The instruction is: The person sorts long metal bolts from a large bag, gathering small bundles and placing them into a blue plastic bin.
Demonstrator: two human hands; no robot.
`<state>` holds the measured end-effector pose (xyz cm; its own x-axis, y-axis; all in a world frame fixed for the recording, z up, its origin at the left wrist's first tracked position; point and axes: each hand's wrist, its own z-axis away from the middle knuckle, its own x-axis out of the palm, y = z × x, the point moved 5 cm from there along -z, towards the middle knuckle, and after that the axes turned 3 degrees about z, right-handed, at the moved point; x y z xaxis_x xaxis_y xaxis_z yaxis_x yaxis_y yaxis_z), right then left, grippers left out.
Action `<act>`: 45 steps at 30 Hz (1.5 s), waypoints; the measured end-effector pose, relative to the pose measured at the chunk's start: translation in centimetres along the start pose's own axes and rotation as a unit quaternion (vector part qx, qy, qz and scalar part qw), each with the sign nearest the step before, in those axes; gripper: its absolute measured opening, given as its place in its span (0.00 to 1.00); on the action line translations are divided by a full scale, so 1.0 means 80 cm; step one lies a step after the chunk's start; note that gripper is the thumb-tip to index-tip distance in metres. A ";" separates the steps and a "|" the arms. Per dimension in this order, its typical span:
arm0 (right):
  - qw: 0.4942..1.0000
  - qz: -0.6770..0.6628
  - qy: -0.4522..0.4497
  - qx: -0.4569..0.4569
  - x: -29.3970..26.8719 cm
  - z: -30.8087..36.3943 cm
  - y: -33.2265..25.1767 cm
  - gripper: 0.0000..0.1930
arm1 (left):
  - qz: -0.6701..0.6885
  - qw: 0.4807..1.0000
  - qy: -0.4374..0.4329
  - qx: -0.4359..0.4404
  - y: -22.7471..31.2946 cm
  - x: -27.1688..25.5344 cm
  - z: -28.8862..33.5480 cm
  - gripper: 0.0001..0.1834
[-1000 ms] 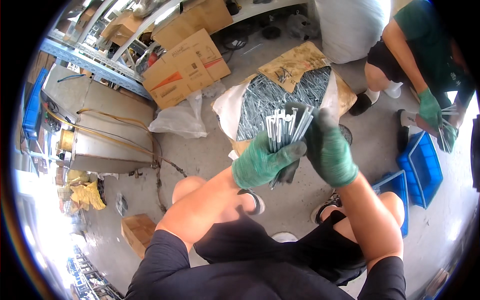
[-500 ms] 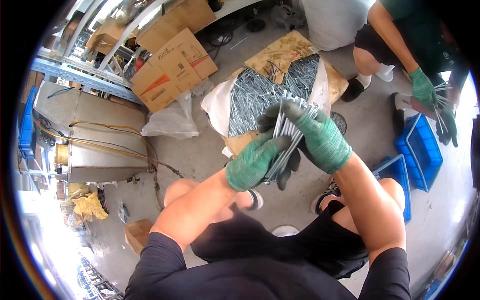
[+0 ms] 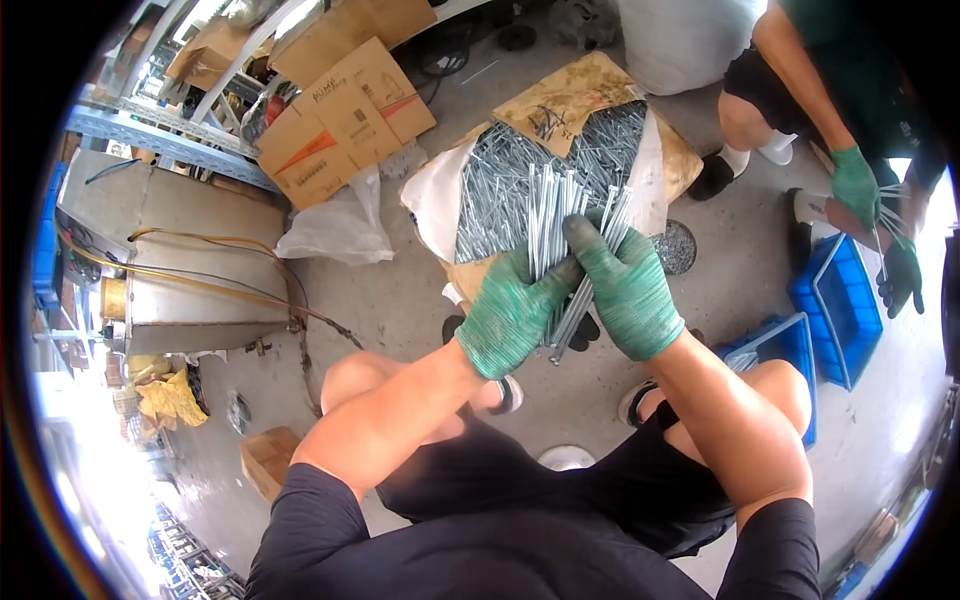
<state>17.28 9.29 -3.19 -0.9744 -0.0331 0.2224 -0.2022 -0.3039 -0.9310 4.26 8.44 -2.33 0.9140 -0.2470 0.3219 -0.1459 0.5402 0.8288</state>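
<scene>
My left hand (image 3: 508,315), in a green glove with dark finger coating, is closed round an upright bundle of long thin silver metal rods (image 3: 546,212). Similarly gloved, my right hand (image 3: 640,305) grips a smaller, tilted bunch of these rods (image 3: 617,208), thumb laid across it. The two bunches touch at their lower part, and the fingers behind them are mostly hidden. Beyond my hands an open carton (image 3: 683,160), lined with white sheeting, holds a heap of loose silver rods (image 3: 490,180). A brown cardboard flap (image 3: 570,95) covers part of the heap.
At the right, a co-worker's gloved hands (image 3: 856,185) hold a few rods. Blue bins (image 3: 835,310) stand beside my right knee; the nearer contains rods. A round container of small metal parts (image 3: 676,248) sits by the carton. Left are a metal cabinet (image 3: 205,225) with hoses and cardboard boxes (image 3: 330,140).
The rods have gone from one slanted bundle between my hands to two bunches, the left one more upright. My hands have turned so both thumbs show in front.
</scene>
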 end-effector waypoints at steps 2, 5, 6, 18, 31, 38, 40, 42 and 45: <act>0.999 -0.001 0.047 -0.025 0.002 -0.009 0.013 0.18 | 0.016 0.999 0.017 0.038 -0.005 -0.003 -0.003 0.12; 0.995 0.010 0.093 -0.024 0.006 -0.011 0.017 0.18 | 0.001 0.996 0.034 0.081 -0.010 -0.009 -0.006 0.13; 0.994 0.016 0.104 -0.017 0.007 -0.011 0.016 0.18 | -0.010 0.995 0.038 0.093 -0.011 -0.012 -0.008 0.13; 0.963 -0.156 0.220 -0.012 -0.029 -0.058 -0.006 0.14 | 0.167 0.975 0.106 0.101 0.006 -0.063 -0.016 0.15; 0.901 0.323 -0.024 0.288 -0.105 -0.323 0.304 0.18 | -0.322 0.793 0.028 0.517 -0.011 -0.026 0.019 0.16; 0.925 0.322 -0.017 0.200 -0.061 -0.371 0.309 0.23 | -0.330 0.811 -0.055 0.479 -0.012 -0.008 -0.009 0.16; 0.934 0.307 -0.026 0.181 -0.045 -0.357 0.285 0.25 | -0.332 0.811 -0.038 0.480 -0.012 -0.009 -0.006 0.16; 0.947 0.274 -0.038 0.164 -0.024 -0.335 0.246 0.26 | -0.338 0.810 -0.020 0.479 -0.009 -0.012 -0.007 0.15; 0.972 0.187 -0.046 0.137 -0.016 -0.285 0.160 0.29 | -0.342 0.807 -0.025 0.481 0.002 -0.005 -0.023 0.15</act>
<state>13.66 27.17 -21.98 -0.9591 -0.2717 -0.0797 0.2104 -0.4958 -0.8426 4.58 10.07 -3.16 0.8923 -0.2676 -0.3637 0.1382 -0.6050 0.7841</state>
